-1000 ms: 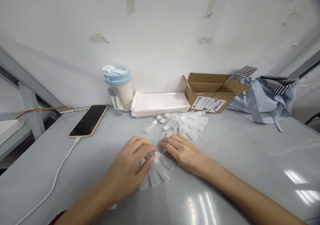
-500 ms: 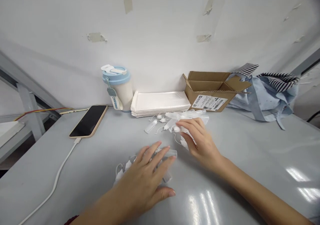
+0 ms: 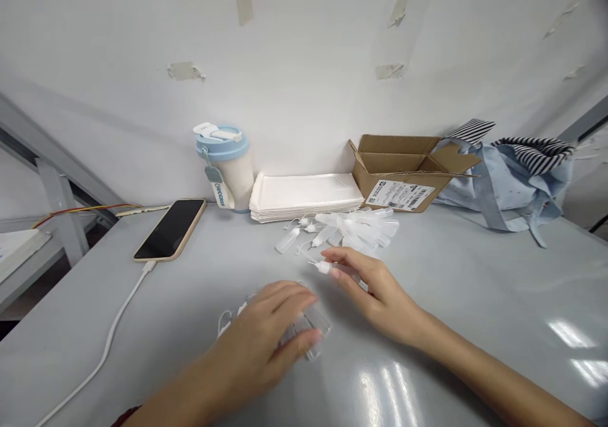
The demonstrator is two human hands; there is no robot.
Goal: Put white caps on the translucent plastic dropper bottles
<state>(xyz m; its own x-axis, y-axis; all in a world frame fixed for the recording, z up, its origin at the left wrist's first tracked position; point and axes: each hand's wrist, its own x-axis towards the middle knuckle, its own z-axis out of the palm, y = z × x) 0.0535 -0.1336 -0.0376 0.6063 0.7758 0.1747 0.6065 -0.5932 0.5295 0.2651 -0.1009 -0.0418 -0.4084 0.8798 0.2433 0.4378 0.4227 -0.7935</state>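
Observation:
My right hand (image 3: 375,287) is closed around a small clear dropper bottle (image 3: 324,267) with a white tip that points left, its body partly hidden by the fingers. At the lower middle, my left hand (image 3: 266,329) curls over a cluster of similar clear bottles (image 3: 316,319), thumb and fingers closing on their ends. White caps on thin curved straps show past the back of that hand. Beyond my right hand lies a loose pile of dropper bottles (image 3: 365,230), several with white tips and straps.
Behind the pile sits a stack of white packets (image 3: 306,192), with an open cardboard box (image 3: 399,189) to its right. A blue cloth bag (image 3: 503,186), a lidded cup (image 3: 230,170) and a phone (image 3: 171,229) on a white cable (image 3: 111,332) also rest on the grey table (image 3: 441,262).
My right hand has drawn back from the pile toward me with a dropper bottle in it. My left hand's spread fingers have curled in around the near cluster of bottles.

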